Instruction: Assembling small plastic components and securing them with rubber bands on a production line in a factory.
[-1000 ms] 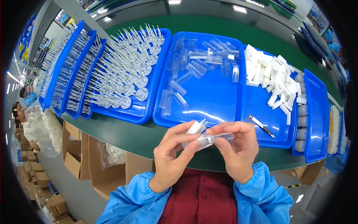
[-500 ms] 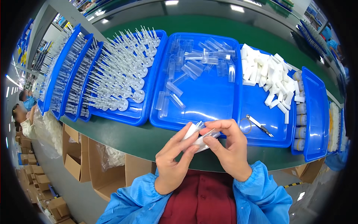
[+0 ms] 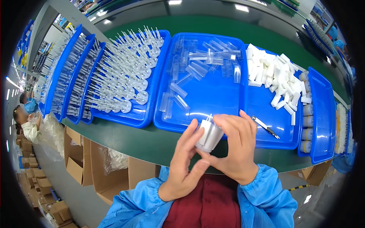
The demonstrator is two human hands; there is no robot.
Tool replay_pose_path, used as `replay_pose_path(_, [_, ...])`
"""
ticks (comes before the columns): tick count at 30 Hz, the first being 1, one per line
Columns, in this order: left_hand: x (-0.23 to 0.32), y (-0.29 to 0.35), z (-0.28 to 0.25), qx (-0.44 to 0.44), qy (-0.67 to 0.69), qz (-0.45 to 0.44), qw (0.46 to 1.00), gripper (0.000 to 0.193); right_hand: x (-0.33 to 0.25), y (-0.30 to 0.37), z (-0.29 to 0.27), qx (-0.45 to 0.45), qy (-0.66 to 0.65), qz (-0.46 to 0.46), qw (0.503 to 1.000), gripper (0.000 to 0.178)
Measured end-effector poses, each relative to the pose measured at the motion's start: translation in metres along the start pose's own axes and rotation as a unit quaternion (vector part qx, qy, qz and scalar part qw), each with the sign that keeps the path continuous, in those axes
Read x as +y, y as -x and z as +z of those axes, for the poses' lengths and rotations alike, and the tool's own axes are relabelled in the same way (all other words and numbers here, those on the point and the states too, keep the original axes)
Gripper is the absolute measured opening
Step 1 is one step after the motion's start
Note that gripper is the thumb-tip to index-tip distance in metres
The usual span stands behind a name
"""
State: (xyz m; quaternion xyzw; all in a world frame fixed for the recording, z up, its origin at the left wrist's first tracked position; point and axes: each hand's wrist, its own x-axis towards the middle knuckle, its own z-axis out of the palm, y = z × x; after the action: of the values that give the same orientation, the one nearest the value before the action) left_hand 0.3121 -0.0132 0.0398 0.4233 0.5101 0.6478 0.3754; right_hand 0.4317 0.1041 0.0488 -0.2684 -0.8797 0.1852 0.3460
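Head view: my left hand (image 3: 184,159) and right hand (image 3: 236,146) hold a clear-and-white piece (image 3: 208,137) between them (a blue tray (image 3: 216,98) sits just beyond), and a slim tool (image 3: 266,127) lies right of my right hand.

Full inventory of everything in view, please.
Trays: several, blue, on the tabletop
Tabletop: one, green, under trays
Held parts: count unclear, white and translucent, near centre
Tubes: many, clear, middle tray
Stemmed parts: many, whitish, left trays
Blocks: many, white, right tray
Hand tool: one, black and silver, right tray
Cylindrical parts: several, pale, right side
Cardboard boxes: several, brown, lower left
Co-workers: at least two, blue or white clothing, far left
Left hand: one, bare, at held parts
Right hand: one, bare, at held parts
Sleeves: two, blue, lower edge
Shirt: one, red, lower centre
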Motion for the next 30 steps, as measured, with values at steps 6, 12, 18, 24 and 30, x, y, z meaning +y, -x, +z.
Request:
replay_pose_path(6, [-0.001, -0.013, -0.016, -0.007, 0.05, -0.106, 0.993, 0.035, 0.009, 0.004, -0.008, 0.011, -0.034, -0.075, 0.997, 0.063])
replay_pose_path(12, [0.0, -0.007, -0.019, -0.03, 0.167, -0.116, 0.979, 0.034, 0.012, -0.002, -0.002, -0.017, -0.097, -0.127, 0.987, 0.066])
replay_pose_path(18, [-0.01, -0.005, -0.05, 0.16, 0.087, -0.083, 0.98, 0.036, 0.021, -0.052, 0.026, -0.086, -0.11, -0.063, 0.988, 0.04])
replay_pose_path(24, [-0.008, -0.001, -0.061, 0.155, -0.01, -0.01, 0.988, 0.031, 0.012, -0.079, 0.077, -0.18, 0.161, -0.129, 0.962, 0.037])
replay_pose_path(30, [0.0, 0.004, -0.057, 0.148, -0.016, -0.025, 0.989, 0.03, 0.003, -0.083, 0.021, -0.229, -0.159, 0.084, 0.957, 0.044])
